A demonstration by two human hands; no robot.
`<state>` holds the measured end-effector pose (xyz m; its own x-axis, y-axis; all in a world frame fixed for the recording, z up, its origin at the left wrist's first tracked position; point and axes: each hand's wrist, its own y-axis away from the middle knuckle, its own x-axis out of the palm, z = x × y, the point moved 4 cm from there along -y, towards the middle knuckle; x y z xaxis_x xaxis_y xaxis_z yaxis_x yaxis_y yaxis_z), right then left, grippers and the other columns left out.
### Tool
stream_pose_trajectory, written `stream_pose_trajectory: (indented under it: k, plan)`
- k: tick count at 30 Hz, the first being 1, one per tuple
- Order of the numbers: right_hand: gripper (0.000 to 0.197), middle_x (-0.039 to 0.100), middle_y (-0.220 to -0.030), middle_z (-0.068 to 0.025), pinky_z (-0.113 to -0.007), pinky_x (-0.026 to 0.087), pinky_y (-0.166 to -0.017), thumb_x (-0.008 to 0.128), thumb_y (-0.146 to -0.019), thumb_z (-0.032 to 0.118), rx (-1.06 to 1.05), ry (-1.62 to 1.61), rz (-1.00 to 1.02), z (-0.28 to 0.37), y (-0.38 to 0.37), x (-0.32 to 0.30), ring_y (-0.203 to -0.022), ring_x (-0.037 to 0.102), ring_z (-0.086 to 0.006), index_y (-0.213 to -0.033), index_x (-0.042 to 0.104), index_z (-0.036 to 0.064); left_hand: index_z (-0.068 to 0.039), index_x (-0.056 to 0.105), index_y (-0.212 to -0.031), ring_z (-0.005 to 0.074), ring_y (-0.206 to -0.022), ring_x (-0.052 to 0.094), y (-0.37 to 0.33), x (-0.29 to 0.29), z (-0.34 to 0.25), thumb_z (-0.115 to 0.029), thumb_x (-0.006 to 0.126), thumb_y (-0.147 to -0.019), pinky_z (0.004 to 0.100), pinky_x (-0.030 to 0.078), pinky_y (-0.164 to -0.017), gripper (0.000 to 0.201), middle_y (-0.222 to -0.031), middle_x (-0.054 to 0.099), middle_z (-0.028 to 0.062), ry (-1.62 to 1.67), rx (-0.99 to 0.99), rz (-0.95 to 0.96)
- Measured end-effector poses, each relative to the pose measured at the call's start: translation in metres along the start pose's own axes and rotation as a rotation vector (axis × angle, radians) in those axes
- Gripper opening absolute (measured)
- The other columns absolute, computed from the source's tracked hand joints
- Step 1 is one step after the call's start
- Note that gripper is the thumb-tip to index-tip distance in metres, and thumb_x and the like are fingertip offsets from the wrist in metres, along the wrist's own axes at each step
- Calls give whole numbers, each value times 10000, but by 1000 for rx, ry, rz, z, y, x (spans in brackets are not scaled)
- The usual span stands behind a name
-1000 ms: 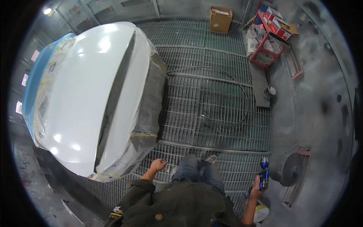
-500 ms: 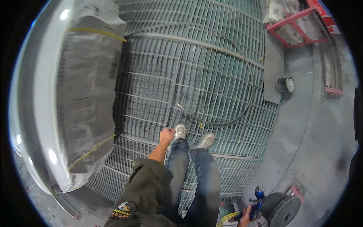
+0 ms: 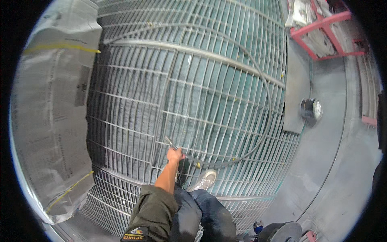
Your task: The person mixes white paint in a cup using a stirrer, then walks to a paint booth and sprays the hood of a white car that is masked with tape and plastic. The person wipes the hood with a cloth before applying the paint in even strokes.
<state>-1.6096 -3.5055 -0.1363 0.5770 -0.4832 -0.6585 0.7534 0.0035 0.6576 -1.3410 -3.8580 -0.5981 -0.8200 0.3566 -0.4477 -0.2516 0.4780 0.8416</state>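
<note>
My left hand (image 3: pixel 175 154) reaches down to the floor grating (image 3: pixel 225 92) with its fingers closed round the end of a grey hose (image 3: pixel 267 101). A metal fitting (image 3: pixel 169 141) sticks out past the fingers. From there the hose runs in a wide loop over the bars. My right hand is out of view below the lower edge. Only the top of a blue spray gun (image 3: pixel 258 227) shows there, beside a dark round disc-shaped object (image 3: pixel 288 232).
A panel covered in printed masking paper (image 3: pixel 50 117) with yellow tape stands along the left. To the right are a can (image 3: pixel 311 109), a grey floor strip (image 3: pixel 296 84) and a pink metal frame (image 3: pixel 322 26). My shoe (image 3: pixel 203 180) rests on the grating.
My left hand has come down to the hose end and closed on it. My right hand, earlier holding the blue spray gun, has dropped out of view. My view has shifted forward and right.
</note>
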Motion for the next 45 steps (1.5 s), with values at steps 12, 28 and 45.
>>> stream_pose_trajectory:
  k: [12, 28, 45]
  plan:
    - [216, 449, -595, 24, -264, 339, -447, 610, -959, 97, -518, -682, 154, 345, 184, -138, -502, 411, -70, -765, 516, 102, -75, 611, -1025, 150, -748, 634, 580, -258, -368, -227, 693, -933, 331, 518, -699, 196, -802, 630, 44, 122, 1330, 207]
    - [438, 270, -594, 58, -238, 260, -479, 415, -1073, 234, -1422, -1527, 414, 905, 309, -374, -482, 234, -48, -648, 337, 165, -43, 560, -1185, 243, -712, 607, 785, -268, -776, -250, 655, -928, 339, 494, -685, 344, -828, 599, 114, 110, 1701, 875]
    - [407, 388, -560, 15, -214, 323, -373, 373, -1059, 193, -1578, -1439, 944, 1181, 202, -381, -401, 352, -62, -662, 367, 101, -21, 550, -968, 140, -522, 434, 789, -220, -1047, -259, 589, -1006, 313, 368, -511, 244, -592, 447, 74, 206, 1265, 1704]
